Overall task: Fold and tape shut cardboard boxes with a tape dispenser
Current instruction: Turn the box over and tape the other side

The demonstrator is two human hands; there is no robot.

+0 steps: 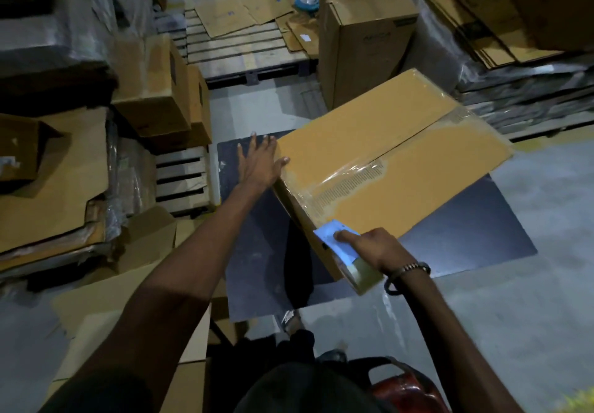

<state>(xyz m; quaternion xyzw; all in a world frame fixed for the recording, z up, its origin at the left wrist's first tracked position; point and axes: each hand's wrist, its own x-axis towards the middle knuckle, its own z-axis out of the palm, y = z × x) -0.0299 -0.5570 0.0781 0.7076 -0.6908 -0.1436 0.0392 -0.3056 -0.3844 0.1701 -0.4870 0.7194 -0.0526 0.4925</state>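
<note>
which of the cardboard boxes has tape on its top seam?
The wide flat box under both hands: clear tape runs along its centre seam, with the dispenser at its near edge. The upright box behind and the stacked boxes at left show none.

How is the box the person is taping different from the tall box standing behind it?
The wide flat brown cardboard box lies low, while the tall brown cardboard box stands upright. Clear tape glistens along the flat one's seam; the tall one's top flap is lifted. The left hand touches only the flat one. Both are brown cardboard.

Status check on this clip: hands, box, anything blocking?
Left hand flat on box corner. Right hand grips tape dispenser at near edge. Flaps closed, seam partly taped. Nothing in the way.
</note>
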